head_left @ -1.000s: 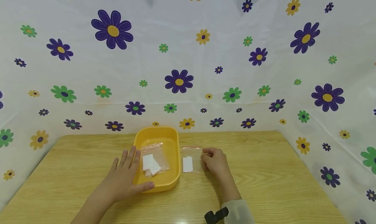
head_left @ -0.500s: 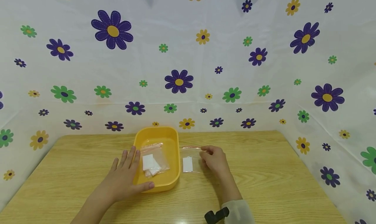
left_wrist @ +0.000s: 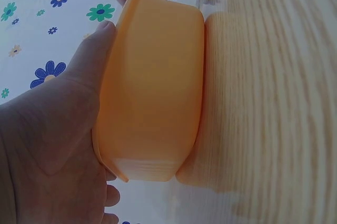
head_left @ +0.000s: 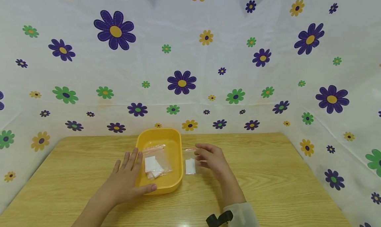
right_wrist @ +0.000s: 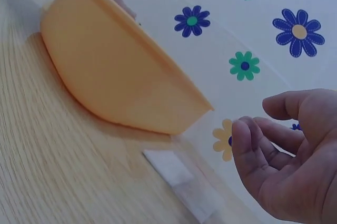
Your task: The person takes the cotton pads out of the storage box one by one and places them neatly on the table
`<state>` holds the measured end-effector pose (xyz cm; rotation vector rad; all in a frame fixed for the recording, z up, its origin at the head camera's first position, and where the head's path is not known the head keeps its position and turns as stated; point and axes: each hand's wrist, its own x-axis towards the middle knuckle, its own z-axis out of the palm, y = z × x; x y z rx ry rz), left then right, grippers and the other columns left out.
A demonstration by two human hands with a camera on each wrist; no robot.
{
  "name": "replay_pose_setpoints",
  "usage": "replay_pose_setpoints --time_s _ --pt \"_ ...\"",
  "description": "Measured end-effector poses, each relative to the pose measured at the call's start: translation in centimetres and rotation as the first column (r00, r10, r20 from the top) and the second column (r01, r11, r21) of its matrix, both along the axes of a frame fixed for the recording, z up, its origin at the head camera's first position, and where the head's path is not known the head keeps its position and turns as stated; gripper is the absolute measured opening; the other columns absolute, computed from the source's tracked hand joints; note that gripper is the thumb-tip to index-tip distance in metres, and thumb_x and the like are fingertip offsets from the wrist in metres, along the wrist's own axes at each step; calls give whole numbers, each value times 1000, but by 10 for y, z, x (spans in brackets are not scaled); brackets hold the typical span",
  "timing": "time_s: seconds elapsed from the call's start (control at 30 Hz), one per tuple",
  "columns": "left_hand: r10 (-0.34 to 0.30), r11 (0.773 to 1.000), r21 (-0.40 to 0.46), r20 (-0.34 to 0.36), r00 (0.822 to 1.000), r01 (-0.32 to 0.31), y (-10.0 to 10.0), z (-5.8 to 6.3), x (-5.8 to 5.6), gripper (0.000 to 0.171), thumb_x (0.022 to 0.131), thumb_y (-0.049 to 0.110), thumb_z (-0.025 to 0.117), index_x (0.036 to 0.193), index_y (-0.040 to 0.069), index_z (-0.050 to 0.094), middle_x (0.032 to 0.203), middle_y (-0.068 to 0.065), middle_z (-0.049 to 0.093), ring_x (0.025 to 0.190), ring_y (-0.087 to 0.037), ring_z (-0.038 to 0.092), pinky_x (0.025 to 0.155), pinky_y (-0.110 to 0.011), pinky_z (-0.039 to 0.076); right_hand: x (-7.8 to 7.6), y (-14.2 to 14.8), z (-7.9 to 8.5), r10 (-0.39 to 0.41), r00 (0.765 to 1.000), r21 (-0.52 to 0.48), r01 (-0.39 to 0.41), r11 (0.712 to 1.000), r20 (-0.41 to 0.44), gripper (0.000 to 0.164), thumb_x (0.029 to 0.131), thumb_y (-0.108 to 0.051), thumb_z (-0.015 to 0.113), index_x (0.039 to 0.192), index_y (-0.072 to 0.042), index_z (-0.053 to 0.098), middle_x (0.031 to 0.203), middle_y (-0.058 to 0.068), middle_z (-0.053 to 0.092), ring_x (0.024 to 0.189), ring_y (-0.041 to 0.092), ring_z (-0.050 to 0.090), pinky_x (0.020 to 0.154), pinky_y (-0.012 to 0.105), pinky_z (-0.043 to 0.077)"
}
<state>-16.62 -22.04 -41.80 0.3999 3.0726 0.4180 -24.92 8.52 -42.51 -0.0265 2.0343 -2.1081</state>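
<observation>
A yellow plastic tub stands on the table, with clear zip bags holding white pieces inside it. My left hand rests on its left rim, fingers straight and spread, as the left wrist view also shows. Right of the tub, another clear zip bag with a white card in it lies flat on the wood. My right hand is over the right part of this bag and hides it. In the right wrist view, the fingers are loosely bent, the thumb stands apart from them, and nothing is between them.
The wooden table reaches back to a white cloth printed with flowers. That cloth also hangs along both sides. A black strap piece sits at my right wrist, by a pale sleeve.
My right hand has moved left from the bag's right edge to over the bag, and its fingers have spread somewhat. The left hand, the tub and the bags have stayed in place.
</observation>
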Motion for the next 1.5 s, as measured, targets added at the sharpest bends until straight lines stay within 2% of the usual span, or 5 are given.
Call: replay_pose_setpoints --time_s 0.23,0.67,1.13,1.3,1.5 --pt "-1 1000 -7 -5 1000 1 -1 0 0 123 79 84 52 158 -2 13 166 -23 3 149 -52 5 115 -72 9 9 -15 13 62 998 -127 -59 990 18 36 98 -16 63 132 -6 61 111 18 68 86 17 66 79 31 61" --pt "1 1000 -16 -19 1000 -2 1 -1 1 122 79 84 52 157 -3 16 165 -25 6 148 -53 7 114 -73 10 23 -47 17 184 979 -256 -155 954 91 37 96 -13 65 131 -6 61 105 9 68 87 15 65 79 29 60" --pt "9 1000 2 -8 1000 -9 3 2 3 123 79 84 53 158 -2 16 166 -23 4 149 -51 6 115 -72 9 33 -68 22 344 933 -426 -269 864 108 37 97 -16 63 132 -7 60 114 7 66 99 19 65 94 36 56" --pt "3 1000 -17 -28 1000 -4 3 2 2 123 79 84 52 157 -3 17 165 -24 6 148 -52 8 114 -72 11 35 -74 23 357 928 -455 -273 847 106 40 98 -17 59 137 -6 56 118 6 64 104 19 62 97 35 54" --pt "-10 1000 -25 -48 999 8 3 2 4 121 80 84 52 157 -3 18 165 -26 8 147 -53 11 113 -73 14 32 -87 22 304 946 -501 -212 839 109 39 99 -17 57 136 -8 55 119 6 62 109 21 60 99 36 53"
